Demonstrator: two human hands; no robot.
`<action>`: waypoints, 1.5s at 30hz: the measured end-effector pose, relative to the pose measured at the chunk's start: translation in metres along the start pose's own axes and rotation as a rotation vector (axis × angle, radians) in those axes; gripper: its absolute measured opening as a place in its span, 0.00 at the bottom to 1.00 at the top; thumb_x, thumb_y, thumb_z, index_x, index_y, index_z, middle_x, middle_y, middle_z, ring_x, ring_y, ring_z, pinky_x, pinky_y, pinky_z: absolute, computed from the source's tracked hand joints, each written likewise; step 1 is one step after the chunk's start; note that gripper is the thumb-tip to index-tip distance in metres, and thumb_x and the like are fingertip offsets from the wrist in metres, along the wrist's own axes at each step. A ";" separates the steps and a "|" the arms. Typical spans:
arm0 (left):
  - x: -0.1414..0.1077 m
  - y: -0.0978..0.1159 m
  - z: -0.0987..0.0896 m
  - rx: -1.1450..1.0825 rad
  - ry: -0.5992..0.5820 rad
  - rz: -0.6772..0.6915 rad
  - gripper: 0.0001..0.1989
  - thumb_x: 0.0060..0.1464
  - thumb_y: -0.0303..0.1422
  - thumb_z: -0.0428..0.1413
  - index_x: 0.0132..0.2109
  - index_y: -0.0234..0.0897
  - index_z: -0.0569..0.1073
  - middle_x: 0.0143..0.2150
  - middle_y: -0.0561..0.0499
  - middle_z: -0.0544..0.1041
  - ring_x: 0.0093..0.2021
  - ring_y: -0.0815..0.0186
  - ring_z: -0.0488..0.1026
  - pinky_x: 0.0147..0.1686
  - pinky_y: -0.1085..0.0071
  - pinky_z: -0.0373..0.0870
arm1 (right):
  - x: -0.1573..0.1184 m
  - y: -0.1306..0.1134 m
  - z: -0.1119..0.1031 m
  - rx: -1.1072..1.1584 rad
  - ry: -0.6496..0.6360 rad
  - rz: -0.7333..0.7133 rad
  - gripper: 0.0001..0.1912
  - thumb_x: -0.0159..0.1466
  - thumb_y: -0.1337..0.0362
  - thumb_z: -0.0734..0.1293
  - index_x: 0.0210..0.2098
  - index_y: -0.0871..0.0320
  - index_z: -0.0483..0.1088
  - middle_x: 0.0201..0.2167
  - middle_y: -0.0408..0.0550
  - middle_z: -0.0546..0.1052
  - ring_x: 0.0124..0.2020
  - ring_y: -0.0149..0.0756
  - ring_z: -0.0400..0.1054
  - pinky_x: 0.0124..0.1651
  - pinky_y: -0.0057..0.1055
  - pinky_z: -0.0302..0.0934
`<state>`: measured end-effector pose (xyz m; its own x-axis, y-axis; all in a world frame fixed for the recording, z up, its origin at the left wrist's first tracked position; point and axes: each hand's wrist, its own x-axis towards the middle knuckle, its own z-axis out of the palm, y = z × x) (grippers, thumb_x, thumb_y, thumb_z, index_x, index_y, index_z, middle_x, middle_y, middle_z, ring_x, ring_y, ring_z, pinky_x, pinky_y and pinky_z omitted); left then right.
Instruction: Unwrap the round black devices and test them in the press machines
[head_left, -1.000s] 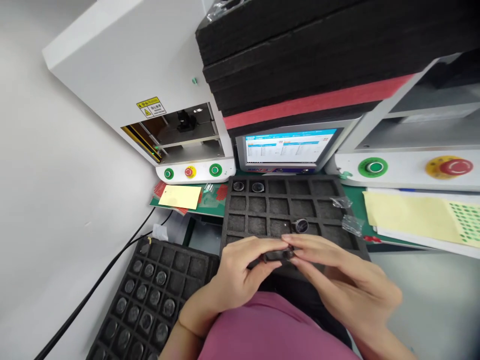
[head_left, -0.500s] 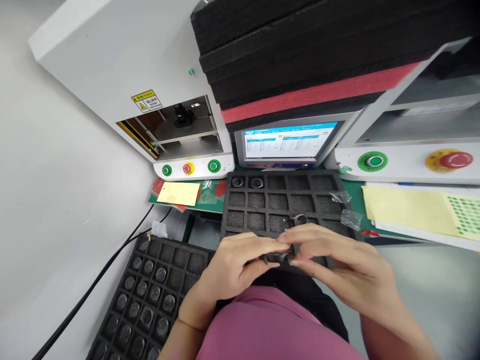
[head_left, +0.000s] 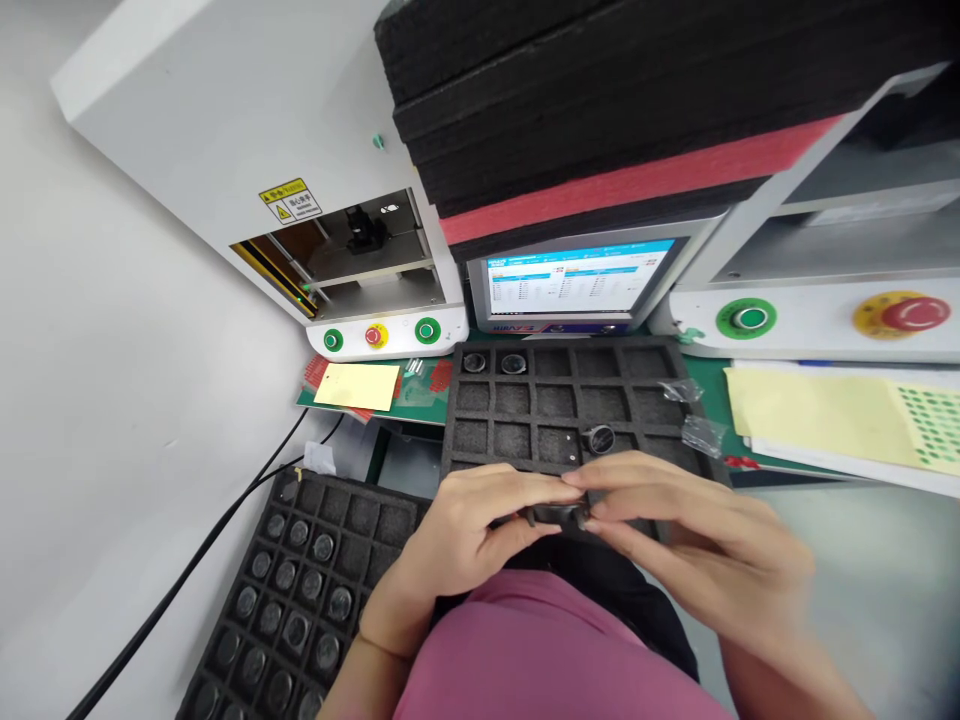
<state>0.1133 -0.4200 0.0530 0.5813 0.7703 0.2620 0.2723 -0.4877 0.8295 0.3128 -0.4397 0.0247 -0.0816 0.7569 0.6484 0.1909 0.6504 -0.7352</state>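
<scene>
Green benchtop stretches in front of us, and nearest to us, before our purple shirt, we hold a small dark piece between both hands, above the near edge of a black foam tray. Our left hand pinches one end between thumb and fingers; our right hand pinches the other, thumb below, fingertips above. To our left, a second foam tray bears rows of round dark pieces. Just beyond our right fingers a round dark item sits tilted in the nearer tray, whose farthest row carries two round pieces. Farther off, a lit screen stands beneath a foam stack, right of a white machine.
</scene>
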 end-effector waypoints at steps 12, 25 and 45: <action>-0.003 -0.006 0.006 -0.094 0.040 -0.019 0.11 0.61 0.32 0.57 0.49 0.38 0.78 0.42 0.46 0.83 0.40 0.65 0.79 0.42 0.72 0.74 | 0.000 0.001 0.002 0.023 -0.047 0.003 0.05 0.64 0.72 0.68 0.35 0.55 0.71 0.35 0.49 0.80 0.35 0.36 0.78 0.36 0.27 0.74; 0.008 -0.020 0.005 -0.070 0.055 -0.047 0.11 0.61 0.32 0.56 0.47 0.40 0.80 0.40 0.47 0.83 0.31 0.67 0.78 0.34 0.74 0.75 | 0.001 0.005 0.006 -0.040 0.150 -0.053 0.05 0.62 0.74 0.70 0.34 0.58 0.76 0.35 0.52 0.82 0.34 0.36 0.78 0.38 0.31 0.73; 0.016 -0.020 0.025 0.043 0.150 0.001 0.12 0.61 0.30 0.55 0.50 0.40 0.78 0.44 0.47 0.83 0.33 0.67 0.80 0.35 0.75 0.76 | -0.008 0.011 0.013 -0.107 0.350 0.071 0.09 0.64 0.72 0.68 0.43 0.57 0.69 0.35 0.49 0.80 0.30 0.31 0.76 0.36 0.28 0.73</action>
<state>0.1369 -0.4083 0.0285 0.4615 0.8209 0.3364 0.3061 -0.5032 0.8081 0.3030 -0.4378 0.0090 0.2718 0.7202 0.6383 0.2865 0.5727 -0.7681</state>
